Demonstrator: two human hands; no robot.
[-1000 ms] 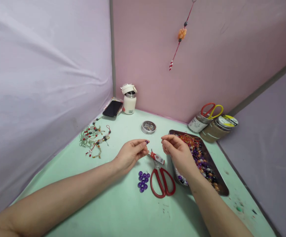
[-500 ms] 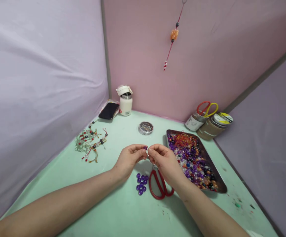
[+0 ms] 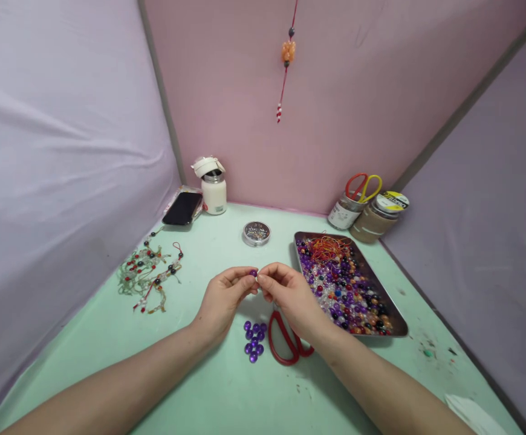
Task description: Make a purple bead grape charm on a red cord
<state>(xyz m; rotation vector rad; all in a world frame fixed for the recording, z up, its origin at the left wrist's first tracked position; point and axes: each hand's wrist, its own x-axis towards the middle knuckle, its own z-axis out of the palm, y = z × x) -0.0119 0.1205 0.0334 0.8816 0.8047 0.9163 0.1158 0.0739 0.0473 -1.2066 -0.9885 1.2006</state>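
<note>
One bare left hand (image 3: 220,302) holds a small, round, glossy purple bead (image 3: 253,273) pinched between thumb and fingers, above the middle of a pale green bench (image 3: 227,386). One bare right hand (image 3: 292,299) meets it from the other side, its thumb and forefinger at the bead's right edge, so the two are together at the fingertips. Whether the right fingertips grip anything of their own is too small to tell.

Just nearer than the hands, on the bench, lies a loose cluster of translucent purple beads (image 3: 254,341). Beside it, to the right, are scissors with red looped handles (image 3: 287,336), partly covered by the right hand. Farther right, a rectangular dark metal tray (image 3: 378,284) holds mixed purple, black, transparent and amber beads (image 3: 349,296), with a tangle of orange-red thread (image 3: 329,248) at its far end.

Beyond the hands sits a shallow round transparent case (image 3: 256,232). Well to the left lies a heap of beaded greenish cords (image 3: 141,264). At the back left are a black phone (image 3: 182,209) and a white bottle (image 3: 214,196) with its lid tipped open. At the back right, red and yellow looped handles (image 3: 364,189) rise from a labelled jar (image 3: 342,214), next to a brown jar (image 3: 372,225).
</note>
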